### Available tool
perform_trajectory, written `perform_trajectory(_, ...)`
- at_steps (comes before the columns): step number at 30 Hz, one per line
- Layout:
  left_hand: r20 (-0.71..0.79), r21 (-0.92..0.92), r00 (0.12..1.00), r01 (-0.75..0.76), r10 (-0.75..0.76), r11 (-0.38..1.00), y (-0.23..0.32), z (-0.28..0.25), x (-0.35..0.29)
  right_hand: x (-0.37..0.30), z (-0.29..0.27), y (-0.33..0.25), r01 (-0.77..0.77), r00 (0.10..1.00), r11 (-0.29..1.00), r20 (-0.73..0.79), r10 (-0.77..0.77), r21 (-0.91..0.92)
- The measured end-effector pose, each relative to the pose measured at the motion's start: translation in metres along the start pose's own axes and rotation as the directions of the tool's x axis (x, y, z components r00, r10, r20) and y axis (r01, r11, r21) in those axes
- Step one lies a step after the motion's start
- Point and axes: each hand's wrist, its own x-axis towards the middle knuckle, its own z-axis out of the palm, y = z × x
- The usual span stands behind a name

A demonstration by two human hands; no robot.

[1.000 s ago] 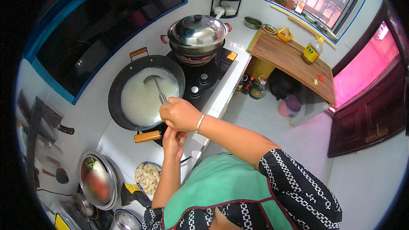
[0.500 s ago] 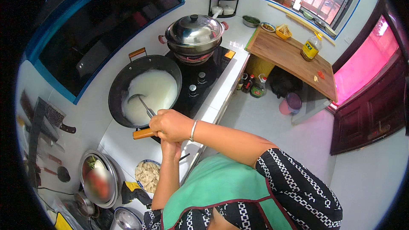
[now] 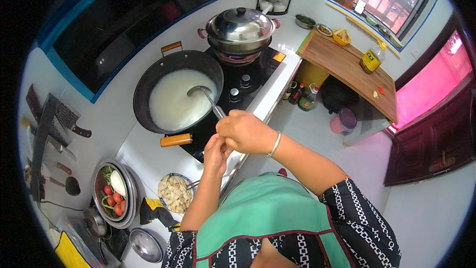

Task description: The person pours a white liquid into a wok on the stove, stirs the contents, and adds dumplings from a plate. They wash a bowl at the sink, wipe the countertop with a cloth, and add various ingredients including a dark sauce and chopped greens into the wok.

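A metal ladle point(image 3: 213, 103) slants into a black wok point(image 3: 144, 80) of milky white liquid point(image 3: 173, 100), its bowl partly sunk near the right side. My right hand point(image 3: 246, 131) is closed round the ladle's grey handle. Just below it, my left hand point(image 3: 215, 153) is closed at the handle's lower end, its fingers touching my right hand and partly covered by it. The wok's wooden handle point(image 3: 176, 140) lies left of both hands. Near my left forearm stands a patterned bowl of pale, flat dough-like pieces point(image 3: 174, 193), with a thin utensil point(image 3: 193, 184) resting in it.
A lidded steel pan point(image 3: 241, 26) sits on the farther burner. At left, stacked basins point(image 3: 130, 193) hold tomatoes, greens and a white vegetable. Knives point(image 3: 72, 119) hang on the wall. An oil bottle point(image 3: 373, 58) stands on the wooden board point(image 3: 342, 64) at right.
Both hands and the ladle have moved right; the ladle's bowl has swept from the liquid's left side to its right. The view has shifted slightly.
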Motion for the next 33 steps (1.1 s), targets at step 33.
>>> perform_trajectory(33, 0.039, -0.260, 0.990, -0.119, 0.133, 0.958, -0.038, -0.039, 0.007, -0.014, 0.017, -0.032, 0.134, 0.979, 0.990, 0.150, -0.137, 0.032)
